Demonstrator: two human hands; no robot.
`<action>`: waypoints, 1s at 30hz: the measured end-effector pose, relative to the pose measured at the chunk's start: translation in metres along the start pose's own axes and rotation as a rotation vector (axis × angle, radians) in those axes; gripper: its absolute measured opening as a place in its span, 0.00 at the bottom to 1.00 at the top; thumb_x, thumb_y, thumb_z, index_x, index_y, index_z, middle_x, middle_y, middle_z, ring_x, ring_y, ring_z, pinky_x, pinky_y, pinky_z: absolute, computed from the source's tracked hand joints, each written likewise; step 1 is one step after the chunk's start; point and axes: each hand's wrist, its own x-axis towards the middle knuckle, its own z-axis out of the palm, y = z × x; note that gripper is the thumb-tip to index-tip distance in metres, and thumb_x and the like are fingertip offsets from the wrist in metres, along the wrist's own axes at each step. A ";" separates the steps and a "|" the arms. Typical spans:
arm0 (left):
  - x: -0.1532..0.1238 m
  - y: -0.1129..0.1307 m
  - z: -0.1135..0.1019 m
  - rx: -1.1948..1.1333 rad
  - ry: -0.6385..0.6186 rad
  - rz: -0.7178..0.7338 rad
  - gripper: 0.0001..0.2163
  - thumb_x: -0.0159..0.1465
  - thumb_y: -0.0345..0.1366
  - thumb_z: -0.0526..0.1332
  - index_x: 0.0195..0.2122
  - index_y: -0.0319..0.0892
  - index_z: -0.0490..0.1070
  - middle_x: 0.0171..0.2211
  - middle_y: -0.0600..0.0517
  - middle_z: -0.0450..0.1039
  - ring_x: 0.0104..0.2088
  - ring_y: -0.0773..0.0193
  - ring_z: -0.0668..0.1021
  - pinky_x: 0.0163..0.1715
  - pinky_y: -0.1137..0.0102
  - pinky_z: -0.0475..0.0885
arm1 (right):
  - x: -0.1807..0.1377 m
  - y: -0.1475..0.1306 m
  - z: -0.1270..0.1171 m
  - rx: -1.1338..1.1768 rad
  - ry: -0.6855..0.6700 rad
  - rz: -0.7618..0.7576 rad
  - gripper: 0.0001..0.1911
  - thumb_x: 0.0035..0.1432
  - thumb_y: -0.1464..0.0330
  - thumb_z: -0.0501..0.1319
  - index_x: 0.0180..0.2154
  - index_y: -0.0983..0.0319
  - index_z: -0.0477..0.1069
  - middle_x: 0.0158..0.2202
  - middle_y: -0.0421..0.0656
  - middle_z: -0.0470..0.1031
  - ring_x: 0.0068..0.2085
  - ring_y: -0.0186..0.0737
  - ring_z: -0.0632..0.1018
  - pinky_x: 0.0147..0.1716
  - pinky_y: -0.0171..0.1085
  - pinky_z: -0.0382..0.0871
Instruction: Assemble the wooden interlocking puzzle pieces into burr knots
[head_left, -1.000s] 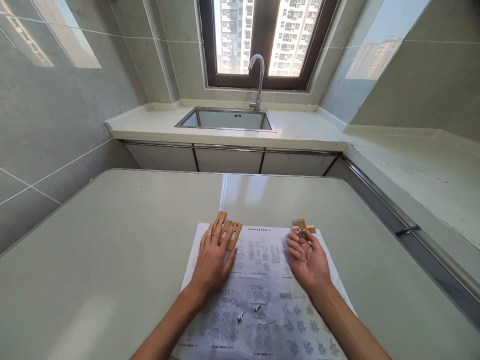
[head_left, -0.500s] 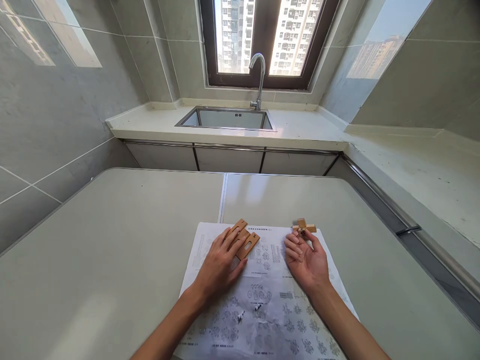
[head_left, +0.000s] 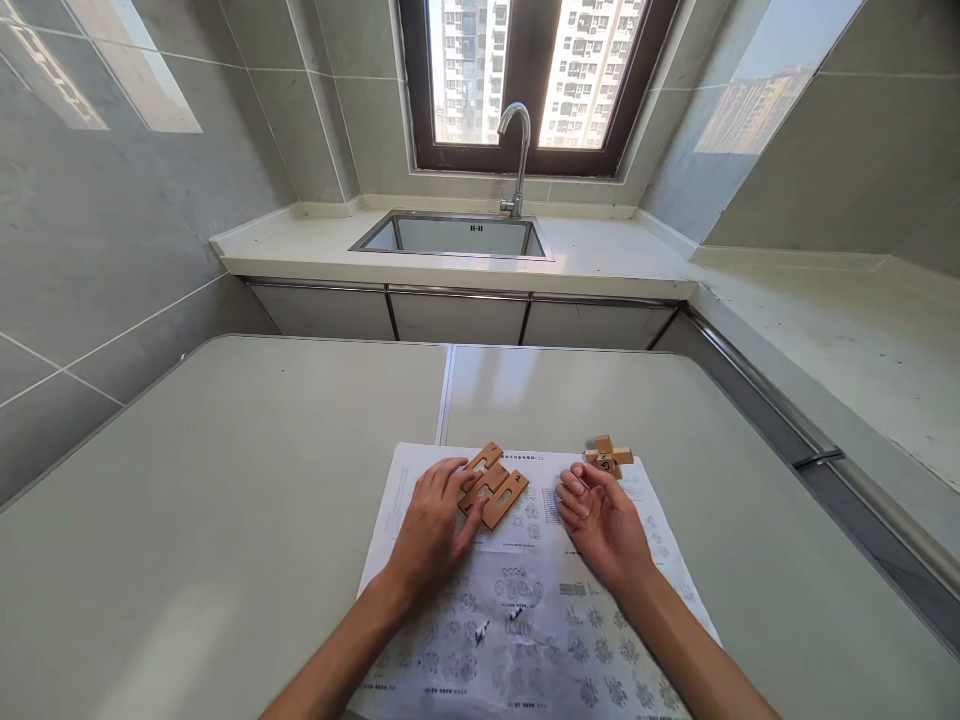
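Several flat wooden puzzle pieces [head_left: 504,500] with slots and printed numbers lie side by side on a printed sheet [head_left: 525,560]. My left hand [head_left: 429,520] is at their left side, fingers and thumb bent around a wooden puzzle piece [head_left: 484,458], partly covering it. To the right, my right hand [head_left: 604,520] rests palm up with its fingers curled in, and nothing shows in them. Just beyond its fingertips sits a small cluster of wooden blocks [head_left: 609,457], crossed over one another at the sheet's top right corner.
The sheet lies on a pale table [head_left: 225,500] with a seam down its middle. Two small dark-and-white scraps [head_left: 481,632] are on the paper. Beyond the table are a counter with a sink [head_left: 450,256], a faucet [head_left: 523,160] and a window. A metal rail [head_left: 780,400] runs along the right.
My left hand has drawn back left, uncovering more of the puzzle pieces, which have shifted slightly right. My right hand has come away from the block cluster, moving left and nearer me.
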 end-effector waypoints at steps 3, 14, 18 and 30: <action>0.000 0.000 0.000 0.009 0.008 -0.015 0.06 0.72 0.36 0.61 0.48 0.45 0.68 0.57 0.43 0.72 0.60 0.49 0.75 0.58 0.50 0.75 | -0.003 0.005 0.002 -0.198 -0.020 -0.040 0.14 0.61 0.62 0.70 0.30 0.60 0.68 0.27 0.35 0.66 0.23 0.29 0.61 0.21 0.29 0.60; 0.002 0.003 -0.003 0.026 0.001 -0.025 0.06 0.71 0.36 0.61 0.47 0.45 0.70 0.55 0.43 0.73 0.58 0.48 0.75 0.58 0.50 0.74 | -0.012 0.021 0.003 -1.188 -0.054 -0.462 0.10 0.67 0.58 0.64 0.40 0.57 0.73 0.42 0.44 0.75 0.41 0.45 0.75 0.43 0.42 0.70; 0.002 0.003 -0.003 0.018 -0.009 -0.028 0.06 0.70 0.37 0.62 0.47 0.45 0.71 0.55 0.44 0.73 0.59 0.48 0.74 0.57 0.51 0.74 | -0.009 0.025 0.000 -1.337 -0.112 -0.555 0.11 0.66 0.60 0.65 0.48 0.55 0.73 0.55 0.49 0.72 0.57 0.53 0.74 0.55 0.50 0.70; 0.001 0.001 -0.003 -0.016 -0.037 -0.023 0.06 0.69 0.38 0.65 0.42 0.45 0.69 0.57 0.44 0.71 0.60 0.47 0.73 0.58 0.49 0.74 | -0.014 0.038 0.001 -1.609 -0.157 -0.639 0.36 0.56 0.59 0.74 0.62 0.53 0.63 0.62 0.51 0.69 0.61 0.61 0.72 0.61 0.60 0.67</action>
